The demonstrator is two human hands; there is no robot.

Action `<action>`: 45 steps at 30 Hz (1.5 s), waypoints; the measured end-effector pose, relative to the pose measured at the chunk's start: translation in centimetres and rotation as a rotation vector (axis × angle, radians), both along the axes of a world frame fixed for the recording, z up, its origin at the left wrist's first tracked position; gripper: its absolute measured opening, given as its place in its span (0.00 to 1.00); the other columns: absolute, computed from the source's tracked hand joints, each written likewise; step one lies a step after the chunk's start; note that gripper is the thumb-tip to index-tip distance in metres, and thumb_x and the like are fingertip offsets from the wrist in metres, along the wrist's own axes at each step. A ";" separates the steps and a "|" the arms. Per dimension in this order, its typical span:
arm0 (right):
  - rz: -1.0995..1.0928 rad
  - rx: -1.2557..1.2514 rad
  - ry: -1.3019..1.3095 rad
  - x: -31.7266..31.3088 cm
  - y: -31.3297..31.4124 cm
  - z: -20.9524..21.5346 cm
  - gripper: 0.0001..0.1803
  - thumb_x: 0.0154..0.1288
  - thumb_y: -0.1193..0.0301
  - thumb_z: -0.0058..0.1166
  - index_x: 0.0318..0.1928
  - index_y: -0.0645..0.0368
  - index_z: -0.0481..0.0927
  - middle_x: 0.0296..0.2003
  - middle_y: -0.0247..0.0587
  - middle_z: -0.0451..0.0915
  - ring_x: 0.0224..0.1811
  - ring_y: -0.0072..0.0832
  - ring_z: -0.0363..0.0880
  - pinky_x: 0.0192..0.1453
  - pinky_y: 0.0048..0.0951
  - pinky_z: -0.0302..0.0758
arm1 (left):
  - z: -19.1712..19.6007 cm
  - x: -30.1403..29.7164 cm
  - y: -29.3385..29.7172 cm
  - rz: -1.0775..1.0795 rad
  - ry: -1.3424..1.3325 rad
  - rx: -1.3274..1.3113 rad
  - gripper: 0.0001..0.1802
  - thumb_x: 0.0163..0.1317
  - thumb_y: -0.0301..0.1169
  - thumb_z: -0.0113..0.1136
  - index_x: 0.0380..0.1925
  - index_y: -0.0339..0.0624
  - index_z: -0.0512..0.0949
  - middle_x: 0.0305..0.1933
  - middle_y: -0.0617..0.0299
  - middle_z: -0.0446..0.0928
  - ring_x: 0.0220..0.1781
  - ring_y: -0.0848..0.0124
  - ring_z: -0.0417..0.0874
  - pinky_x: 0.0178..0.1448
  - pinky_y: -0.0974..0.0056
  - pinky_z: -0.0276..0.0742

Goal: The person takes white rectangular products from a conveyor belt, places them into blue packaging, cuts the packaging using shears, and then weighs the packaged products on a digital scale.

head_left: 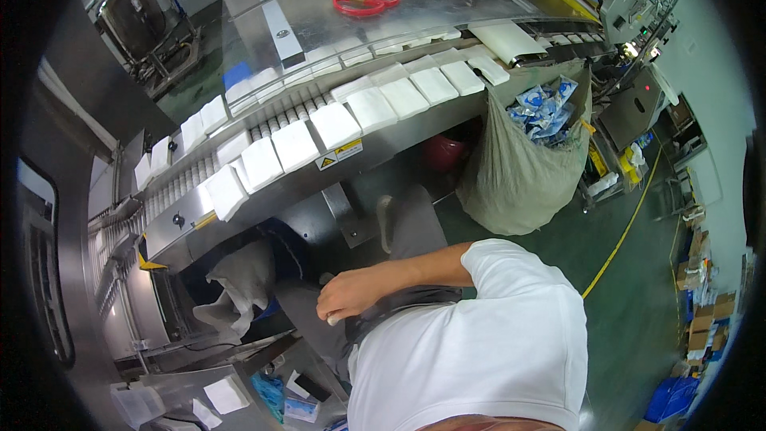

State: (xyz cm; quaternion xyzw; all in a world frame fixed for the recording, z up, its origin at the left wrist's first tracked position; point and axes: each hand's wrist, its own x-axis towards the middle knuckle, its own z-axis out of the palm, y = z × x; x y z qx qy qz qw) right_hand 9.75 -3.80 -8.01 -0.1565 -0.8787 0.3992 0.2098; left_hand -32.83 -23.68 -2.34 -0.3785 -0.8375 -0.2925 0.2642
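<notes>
Visible hand: one hand [349, 297], low centre, forearm entering from 3 o'clock out of a white sleeve [511, 271]. By the lie of the shoulder it reads as the right hand — a judgement, not certain.
Hand state: fingers curled nearly closed around a small white object [332, 320] at the lower edge of the fist; the object's kind cannot be told.
Other hand: not in view.
Nearest line item: the white pad packs [335, 124] on the conveyor [263, 191] lie at 12 o'clock from the hand, well apart from it.
Row axis: the packs run in a curved row from 8 o'clock to 2 o'clock across the picture — each pack lies crosswise to that run.
Nearer side: the packs at the row's 8 o'clock end [226, 191] are closest to the hand.
Surroundings: red-handled scissors [365, 1] on the steel top at 12 o'clock; grey sack [519, 183] of blue packets at 2 o'clock.
</notes>
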 end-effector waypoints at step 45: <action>-0.857 -0.369 0.113 7.9 -2.1 10.6 0.07 0.71 0.76 0.57 0.43 0.64 0.73 0.28 0.39 0.82 0.29 0.19 0.83 0.32 0.24 0.78 | -1.1 31.4 18.1 -1.186 -2.249 -0.086 0.30 0.58 0.17 0.71 0.61 0.35 0.72 0.59 0.55 0.79 0.61 0.64 0.83 0.66 0.57 0.80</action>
